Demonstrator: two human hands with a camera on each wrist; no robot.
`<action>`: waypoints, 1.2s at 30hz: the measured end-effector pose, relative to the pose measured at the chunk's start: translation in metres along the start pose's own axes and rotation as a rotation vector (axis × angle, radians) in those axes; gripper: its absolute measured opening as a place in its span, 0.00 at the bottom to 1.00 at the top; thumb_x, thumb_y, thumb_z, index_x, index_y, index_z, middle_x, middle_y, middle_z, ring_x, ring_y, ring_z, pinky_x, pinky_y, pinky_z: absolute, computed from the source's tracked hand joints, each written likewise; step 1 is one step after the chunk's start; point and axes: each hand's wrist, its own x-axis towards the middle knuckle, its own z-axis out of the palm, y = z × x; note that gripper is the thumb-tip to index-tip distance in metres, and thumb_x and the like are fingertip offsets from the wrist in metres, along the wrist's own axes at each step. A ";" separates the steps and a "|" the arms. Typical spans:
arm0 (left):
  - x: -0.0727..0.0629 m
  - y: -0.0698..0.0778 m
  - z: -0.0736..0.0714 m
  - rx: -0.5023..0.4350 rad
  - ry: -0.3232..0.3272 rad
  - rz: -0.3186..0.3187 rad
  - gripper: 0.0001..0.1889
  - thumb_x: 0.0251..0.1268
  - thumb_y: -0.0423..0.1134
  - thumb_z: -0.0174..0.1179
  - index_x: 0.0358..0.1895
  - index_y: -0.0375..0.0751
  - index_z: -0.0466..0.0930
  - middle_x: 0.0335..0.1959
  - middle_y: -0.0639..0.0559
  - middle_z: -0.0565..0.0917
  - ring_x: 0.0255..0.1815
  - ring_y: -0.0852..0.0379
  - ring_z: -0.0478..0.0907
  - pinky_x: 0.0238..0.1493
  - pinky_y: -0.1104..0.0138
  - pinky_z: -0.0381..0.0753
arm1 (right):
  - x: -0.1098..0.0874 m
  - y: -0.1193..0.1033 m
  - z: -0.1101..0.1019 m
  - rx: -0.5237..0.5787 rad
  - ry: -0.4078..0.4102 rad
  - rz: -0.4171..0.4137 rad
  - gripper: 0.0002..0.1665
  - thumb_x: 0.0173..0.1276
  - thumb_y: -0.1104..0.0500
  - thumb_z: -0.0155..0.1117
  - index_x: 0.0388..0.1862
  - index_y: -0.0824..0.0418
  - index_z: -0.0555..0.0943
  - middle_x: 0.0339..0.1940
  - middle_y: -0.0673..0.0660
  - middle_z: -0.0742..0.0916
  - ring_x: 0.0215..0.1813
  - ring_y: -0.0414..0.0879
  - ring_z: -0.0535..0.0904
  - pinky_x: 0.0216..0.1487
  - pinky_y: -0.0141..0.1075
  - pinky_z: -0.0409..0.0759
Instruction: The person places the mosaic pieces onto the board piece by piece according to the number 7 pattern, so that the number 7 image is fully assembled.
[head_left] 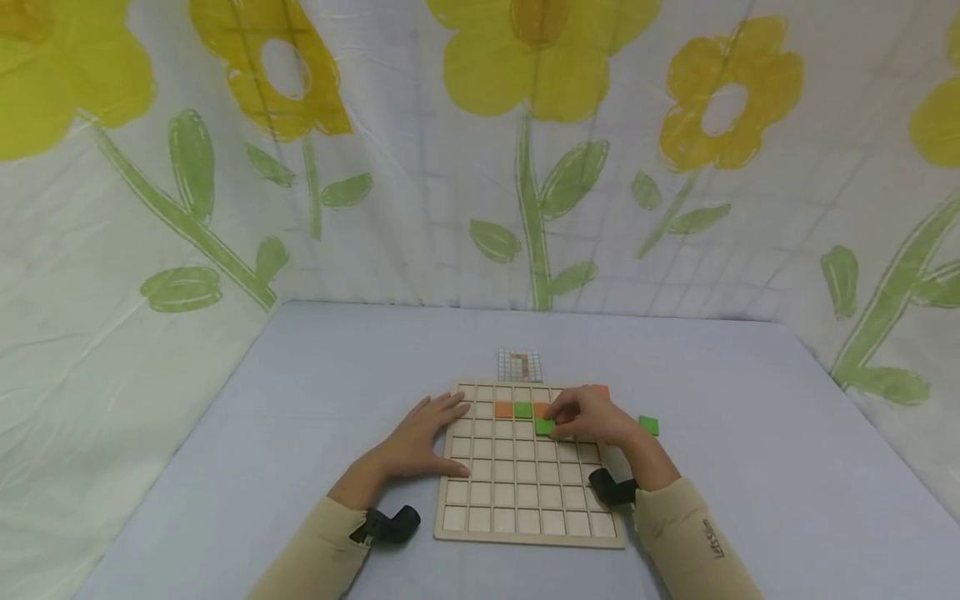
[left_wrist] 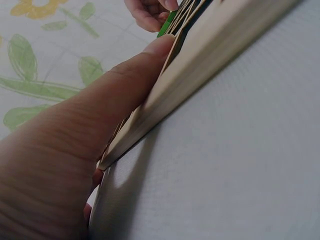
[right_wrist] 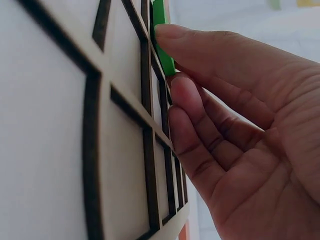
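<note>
A square wooden grid board (head_left: 504, 497) lies on the table. My left hand (head_left: 420, 437) rests on its left side, fingers spread over the far part of the edge and thumb lying on the rim nearer me. In the left wrist view the thumb (left_wrist: 132, 75) presses on the frame. My right hand (head_left: 592, 415) pinches a green tile (head_left: 543, 427) by its right side, close over a cell just below an orange tile (head_left: 540, 409). The right wrist view has the thumb on that tile's edge. Farther left in the same row sit another green tile (head_left: 522, 409) and an orange tile (head_left: 503, 409).
A small printed grid card (head_left: 518, 365) with coloured squares lies behind the board. To the right of the board is a loose green tile (head_left: 648, 426). An orange tile (head_left: 601, 391) shows behind my right hand. A flowered curtain (head_left: 405, 208) hangs behind the table.
</note>
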 end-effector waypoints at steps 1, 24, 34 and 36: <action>0.000 0.000 0.000 0.001 0.000 0.001 0.51 0.41 0.64 0.67 0.70 0.42 0.60 0.74 0.48 0.57 0.75 0.46 0.50 0.76 0.51 0.43 | 0.000 0.000 0.000 0.002 -0.001 0.000 0.14 0.53 0.63 0.71 0.39 0.65 0.83 0.38 0.59 0.85 0.37 0.41 0.78 0.37 0.29 0.80; -0.001 0.001 -0.002 -0.002 0.005 0.014 0.51 0.42 0.64 0.67 0.70 0.41 0.60 0.74 0.46 0.57 0.75 0.44 0.50 0.76 0.50 0.42 | -0.001 0.001 0.001 0.004 -0.015 -0.029 0.14 0.53 0.62 0.72 0.39 0.65 0.83 0.39 0.59 0.83 0.36 0.39 0.76 0.37 0.28 0.79; -0.001 0.003 -0.003 -0.001 0.006 -0.001 0.51 0.42 0.63 0.68 0.69 0.41 0.60 0.74 0.46 0.57 0.75 0.45 0.50 0.76 0.51 0.42 | 0.000 0.002 0.002 0.014 -0.022 -0.043 0.15 0.54 0.62 0.71 0.40 0.66 0.83 0.38 0.59 0.84 0.34 0.37 0.75 0.36 0.28 0.78; -0.001 0.003 -0.002 -0.001 0.004 -0.004 0.51 0.42 0.63 0.68 0.69 0.42 0.60 0.74 0.46 0.57 0.75 0.45 0.50 0.76 0.51 0.42 | 0.000 0.002 0.002 0.013 -0.021 -0.038 0.15 0.54 0.62 0.71 0.40 0.66 0.83 0.37 0.59 0.84 0.34 0.37 0.75 0.35 0.28 0.78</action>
